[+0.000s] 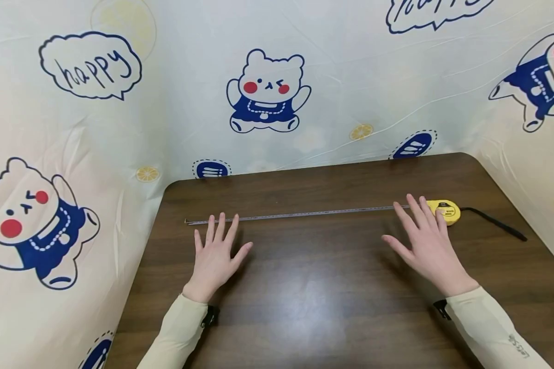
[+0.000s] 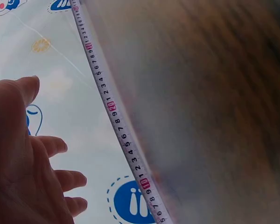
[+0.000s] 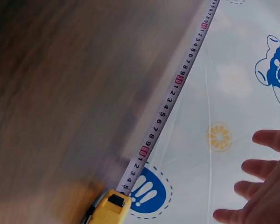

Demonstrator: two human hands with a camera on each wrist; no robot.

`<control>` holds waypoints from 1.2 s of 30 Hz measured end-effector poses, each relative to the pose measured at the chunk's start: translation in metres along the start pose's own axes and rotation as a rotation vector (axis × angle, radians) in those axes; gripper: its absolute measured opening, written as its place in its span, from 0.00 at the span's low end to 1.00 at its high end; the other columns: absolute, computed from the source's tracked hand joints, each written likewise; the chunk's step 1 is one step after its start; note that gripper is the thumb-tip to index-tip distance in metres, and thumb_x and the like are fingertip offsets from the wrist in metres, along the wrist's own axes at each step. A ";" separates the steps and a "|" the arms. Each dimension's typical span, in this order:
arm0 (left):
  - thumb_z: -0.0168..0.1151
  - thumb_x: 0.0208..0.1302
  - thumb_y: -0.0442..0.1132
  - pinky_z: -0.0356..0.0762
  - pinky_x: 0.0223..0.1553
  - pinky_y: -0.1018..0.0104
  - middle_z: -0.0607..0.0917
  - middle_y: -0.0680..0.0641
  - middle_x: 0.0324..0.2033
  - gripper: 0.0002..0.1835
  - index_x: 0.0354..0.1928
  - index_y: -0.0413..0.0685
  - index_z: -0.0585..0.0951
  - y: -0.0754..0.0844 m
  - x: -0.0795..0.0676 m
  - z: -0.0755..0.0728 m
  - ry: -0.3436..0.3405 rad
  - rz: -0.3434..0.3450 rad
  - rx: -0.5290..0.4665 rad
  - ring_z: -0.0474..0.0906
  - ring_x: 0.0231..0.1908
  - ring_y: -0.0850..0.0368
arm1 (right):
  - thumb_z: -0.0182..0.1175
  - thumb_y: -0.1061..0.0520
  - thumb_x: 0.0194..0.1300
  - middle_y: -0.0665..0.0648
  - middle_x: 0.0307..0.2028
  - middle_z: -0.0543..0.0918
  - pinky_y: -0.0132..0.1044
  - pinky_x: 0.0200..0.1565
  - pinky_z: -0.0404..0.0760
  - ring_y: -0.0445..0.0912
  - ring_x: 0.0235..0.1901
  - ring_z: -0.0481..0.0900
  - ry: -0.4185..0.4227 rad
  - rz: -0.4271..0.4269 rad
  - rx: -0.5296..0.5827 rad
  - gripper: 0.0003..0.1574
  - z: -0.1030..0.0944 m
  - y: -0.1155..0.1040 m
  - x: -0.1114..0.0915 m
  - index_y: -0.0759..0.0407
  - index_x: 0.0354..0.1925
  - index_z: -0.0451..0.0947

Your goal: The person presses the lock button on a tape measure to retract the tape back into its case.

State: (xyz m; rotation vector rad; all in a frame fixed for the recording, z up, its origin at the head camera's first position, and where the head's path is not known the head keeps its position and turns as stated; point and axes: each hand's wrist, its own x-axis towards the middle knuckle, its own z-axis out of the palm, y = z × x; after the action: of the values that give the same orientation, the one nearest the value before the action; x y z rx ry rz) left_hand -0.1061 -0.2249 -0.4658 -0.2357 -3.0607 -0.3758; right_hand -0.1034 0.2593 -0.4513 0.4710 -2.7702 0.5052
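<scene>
Brown table (image 1: 313, 287); tape measure (image 1: 449, 210) below, apart from left grip (image 1: 216, 259), right grip (image 1: 425, 244).

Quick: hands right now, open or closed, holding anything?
Left hand: open, holding nothing, near the blade.
Right hand: open, holding nothing, near the yellow case.

Toward the table's (image 1: 304, 292) far side, the tape (image 1: 313, 212) runs left to right into its case (image 1: 450, 211); the strap (image 1: 497, 222) lies farther right. Cloth (image 1: 350, 77) hangs left, right and behind.
</scene>
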 end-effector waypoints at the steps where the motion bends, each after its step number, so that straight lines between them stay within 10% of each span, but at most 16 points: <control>1: 0.53 0.73 0.69 0.34 0.72 0.23 0.52 0.36 0.81 0.45 0.83 0.56 0.56 -0.001 0.000 0.000 0.003 0.003 -0.001 0.39 0.81 0.34 | 0.66 0.38 0.70 0.70 0.80 0.55 0.70 0.75 0.39 0.67 0.80 0.47 0.002 -0.004 0.016 0.50 -0.001 0.001 0.000 0.60 0.78 0.63; 12: 0.63 0.73 0.53 0.56 0.68 0.27 0.75 0.34 0.69 0.32 0.73 0.46 0.73 -0.012 0.005 0.000 0.185 0.060 -0.073 0.66 0.69 0.32 | 0.74 0.51 0.63 0.70 0.67 0.74 0.62 0.73 0.61 0.68 0.71 0.65 0.066 -0.048 0.082 0.40 -0.009 0.017 0.003 0.66 0.67 0.74; 36: 0.65 0.74 0.43 0.73 0.55 0.27 0.79 0.33 0.60 0.20 0.61 0.41 0.82 -0.075 0.015 -0.012 0.097 -0.057 -0.209 0.71 0.63 0.29 | 0.73 0.56 0.64 0.73 0.58 0.78 0.70 0.52 0.77 0.71 0.53 0.80 -0.078 -0.047 -0.014 0.32 -0.015 0.064 -0.002 0.69 0.61 0.76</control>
State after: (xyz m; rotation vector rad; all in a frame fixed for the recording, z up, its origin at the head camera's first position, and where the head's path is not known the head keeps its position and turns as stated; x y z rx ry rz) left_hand -0.1323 -0.2979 -0.4709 -0.1342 -2.9374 -0.6903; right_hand -0.1214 0.3218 -0.4570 0.5629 -2.8275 0.4655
